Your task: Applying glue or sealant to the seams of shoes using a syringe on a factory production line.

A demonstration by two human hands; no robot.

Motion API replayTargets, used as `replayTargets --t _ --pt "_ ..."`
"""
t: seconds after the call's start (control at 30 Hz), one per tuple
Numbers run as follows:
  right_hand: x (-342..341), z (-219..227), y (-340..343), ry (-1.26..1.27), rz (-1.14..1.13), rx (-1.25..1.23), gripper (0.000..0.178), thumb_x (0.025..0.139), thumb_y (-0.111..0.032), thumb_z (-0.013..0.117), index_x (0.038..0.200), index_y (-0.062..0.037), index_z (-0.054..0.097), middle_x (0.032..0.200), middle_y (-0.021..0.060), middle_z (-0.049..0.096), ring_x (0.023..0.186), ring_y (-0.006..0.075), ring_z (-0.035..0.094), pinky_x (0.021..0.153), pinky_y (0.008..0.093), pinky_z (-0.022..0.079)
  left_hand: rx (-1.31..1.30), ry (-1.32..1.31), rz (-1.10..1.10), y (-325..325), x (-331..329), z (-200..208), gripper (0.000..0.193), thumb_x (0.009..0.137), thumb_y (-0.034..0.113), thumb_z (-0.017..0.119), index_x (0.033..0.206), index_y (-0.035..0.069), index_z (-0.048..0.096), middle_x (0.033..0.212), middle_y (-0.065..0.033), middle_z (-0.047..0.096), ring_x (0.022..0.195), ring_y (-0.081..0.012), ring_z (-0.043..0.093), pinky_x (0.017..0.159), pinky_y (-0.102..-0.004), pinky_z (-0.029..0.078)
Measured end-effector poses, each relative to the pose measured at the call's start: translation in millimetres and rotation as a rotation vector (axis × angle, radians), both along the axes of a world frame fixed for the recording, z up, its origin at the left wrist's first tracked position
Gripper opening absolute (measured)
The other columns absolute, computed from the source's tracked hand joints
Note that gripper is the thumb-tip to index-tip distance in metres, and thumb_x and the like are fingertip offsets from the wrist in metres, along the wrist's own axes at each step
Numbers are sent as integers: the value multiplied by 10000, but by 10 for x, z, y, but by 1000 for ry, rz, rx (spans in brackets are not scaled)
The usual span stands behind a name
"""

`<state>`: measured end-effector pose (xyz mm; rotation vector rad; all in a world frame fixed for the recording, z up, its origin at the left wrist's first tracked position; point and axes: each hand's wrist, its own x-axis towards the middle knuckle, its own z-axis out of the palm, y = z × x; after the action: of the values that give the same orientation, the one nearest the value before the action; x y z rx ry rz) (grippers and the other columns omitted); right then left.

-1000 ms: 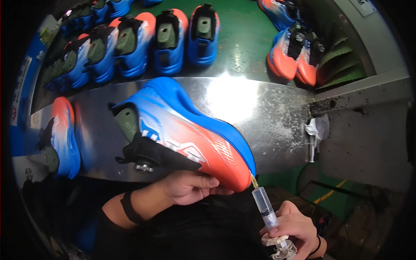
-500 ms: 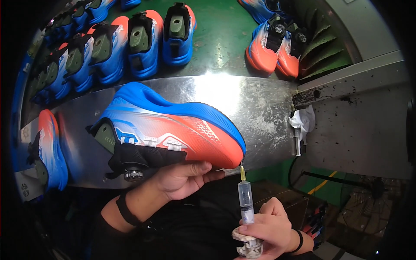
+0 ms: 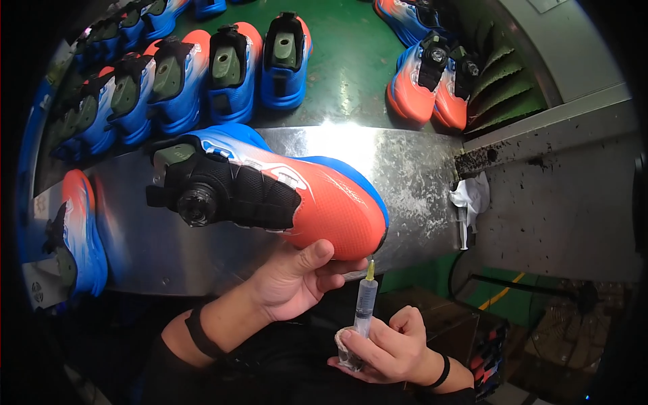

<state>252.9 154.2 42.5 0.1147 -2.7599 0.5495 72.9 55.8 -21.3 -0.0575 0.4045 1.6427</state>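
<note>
An orange, white and blue sneaker (image 3: 331,202) with a black tongue panel and a round black lacing dial (image 3: 197,206) is tilted above the metal bench, its toe pointing right. My left hand (image 3: 297,280) is closed on the forefoot from below, thumb against the orange upper and other fingers partly hidden beneath. A green last shows in the shoe's opening. My right hand (image 3: 385,347) grips a clear syringe (image 3: 366,300) with a yellow needle hub, pointing upward. Its needle tip is at the toe's edge, where the upper meets the blue sole. Crumpled whitish material wraps the syringe's lower end.
Rows of matching sneakers (image 3: 172,81) stand on the green surface at the far left, with more (image 3: 413,88) at the far right. Another sneaker (image 3: 82,229) rests at the left end of the metal bench (image 3: 135,250). A white cloth (image 3: 470,196) and second syringe hang at the bench's right edge.
The sneaker has rolled so its black tongue panel and dial face up more and less blue sole shows. My right hand and the syringe have shifted left, the needle still at the toe edge.
</note>
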Motion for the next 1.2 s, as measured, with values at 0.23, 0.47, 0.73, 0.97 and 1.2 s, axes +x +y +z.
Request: replayTargets --t 0.23,0.47,0.73,0.97,1.2 --pt "-24 -30 -24 4 16 25 408 657 -296 776 1013 -133 660 821 -5 631 512 90 353 508 241 259 -2 -6 66 -17 22 -7 526 832 327 699 1270 111 502 1155 -76 624 1059 -242 629 726 -236 555" --pt "26 -143 307 183 -121 -14 519 615 -383 820 1007 -110 616 772 12 615 587 176 410 640 330 300 -38 -33 5 -773 99 -143 605 796 193 688 1342 94 447 1243 -156 558 1166 -336 535 971 -492 432" --pt "-284 -541 902 230 -263 -70 586 585 -319 833 1052 -57 591 828 42 606 631 210 459 694 346 309 -466 577 167 -1415 -280 356 824 614 -11 739 1342 -49 355 1260 -151 539 1181 -262 535 1034 -385 412" --pt "-268 -625 1010 235 -323 -169 578 581 -309 831 1040 -50 594 821 43 611 635 212 465 697 349 307 -245 813 183 600 -1124 132 674 745 39 736 1298 -41 359 1227 -184 537 1119 -240 572 994 -370 451" --pt "-309 -622 1009 204 -320 -227 566 572 -313 837 1022 -64 602 772 22 594 612 205 443 678 341 311 -241 714 136 1963 -1425 -222 535 864 150 669 1291 -27 401 1190 -143 561 1040 -212 595 919 -349 488"
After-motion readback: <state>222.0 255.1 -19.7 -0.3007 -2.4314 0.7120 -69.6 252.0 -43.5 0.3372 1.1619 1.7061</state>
